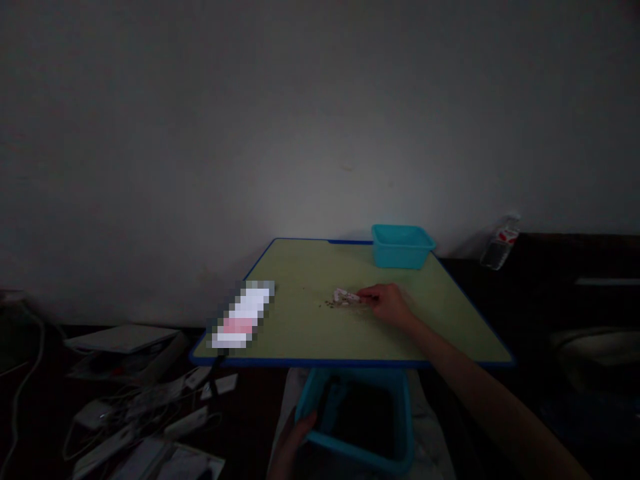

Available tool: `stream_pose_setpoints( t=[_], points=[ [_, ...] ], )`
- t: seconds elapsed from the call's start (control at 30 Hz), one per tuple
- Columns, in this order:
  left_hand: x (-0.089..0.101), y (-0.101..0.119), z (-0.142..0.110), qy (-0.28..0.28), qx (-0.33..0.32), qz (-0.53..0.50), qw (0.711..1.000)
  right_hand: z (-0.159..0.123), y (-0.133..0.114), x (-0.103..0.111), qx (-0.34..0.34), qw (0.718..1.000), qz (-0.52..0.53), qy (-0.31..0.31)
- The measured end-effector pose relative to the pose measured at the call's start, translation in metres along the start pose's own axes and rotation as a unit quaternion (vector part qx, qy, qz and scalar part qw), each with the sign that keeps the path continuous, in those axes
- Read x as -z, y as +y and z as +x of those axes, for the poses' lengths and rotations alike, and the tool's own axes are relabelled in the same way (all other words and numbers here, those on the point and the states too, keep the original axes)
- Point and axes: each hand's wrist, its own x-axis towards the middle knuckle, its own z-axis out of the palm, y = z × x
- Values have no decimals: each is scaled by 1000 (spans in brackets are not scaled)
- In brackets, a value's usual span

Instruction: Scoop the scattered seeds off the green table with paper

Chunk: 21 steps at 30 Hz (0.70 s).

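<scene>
Near the middle of the low table (pixel 300 337), my right hand (pixel 389 302) has its fingers pinched at the edge of a small whitish crumpled piece (pixel 345 295), perhaps tissue or paper. Dark crumbs (pixel 329 304) lie scattered beside and under that piece. Below the table's front edge, my left hand (pixel 296 433) grips the left rim of a blue plastic basin (pixel 357 448), which rests over my lap. Its inside is dark, so the contents are hard to make out.
A second blue basin (pixel 400 255) stands at the table's back right corner, by the wall. A blurred-out lit screen (pixel 243 318) is at the left edge. Boxes, cables and papers (pixel 145 400) clutter the left; a plastic bottle (pixel 501 243) leans at right.
</scene>
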Motion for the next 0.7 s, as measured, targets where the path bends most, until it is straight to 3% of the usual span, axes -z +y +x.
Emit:
stream_pose_setpoints(
  t=[0.7],
  points=[
    [-4, 8, -5, -3, 11, -1, 1000, 4, -10, 2, 59, 996, -49, -52]
  ],
)
